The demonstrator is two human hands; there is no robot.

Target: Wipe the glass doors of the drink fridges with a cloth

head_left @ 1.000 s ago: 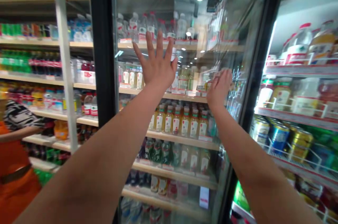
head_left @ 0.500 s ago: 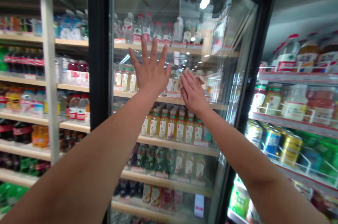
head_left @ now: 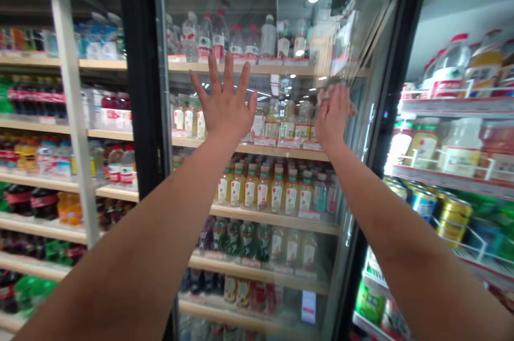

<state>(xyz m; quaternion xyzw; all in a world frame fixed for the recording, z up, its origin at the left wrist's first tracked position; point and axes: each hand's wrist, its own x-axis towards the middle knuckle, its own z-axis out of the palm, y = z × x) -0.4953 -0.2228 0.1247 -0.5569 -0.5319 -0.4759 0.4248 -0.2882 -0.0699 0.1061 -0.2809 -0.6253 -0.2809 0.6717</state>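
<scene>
My left hand (head_left: 227,105) is spread with its fingers apart against the glass door (head_left: 257,84), and it holds nothing. To its right, my right hand (head_left: 334,113) presses a light, crumpled cloth (head_left: 323,96) to the same pane. The cloth shows above the fingers and past the hand's right side; most of it is hidden under the palm. The door has a black frame (head_left: 395,62) and stands swung open. Through the glass, yellow drink bottles (head_left: 263,191) line a shelf below my hands.
Shelves of bottles (head_left: 38,96) fill the left side beyond a white post (head_left: 72,95). At right, lit cooler racks (head_left: 445,172) hold bottles and cans (head_left: 453,218) close to my right arm. Ceiling lights reflect in the glass.
My right hand has slid the cloth to the right and slightly up across the glass, away from my left hand. My left hand stays spread on the pane. The view has shifted slightly.
</scene>
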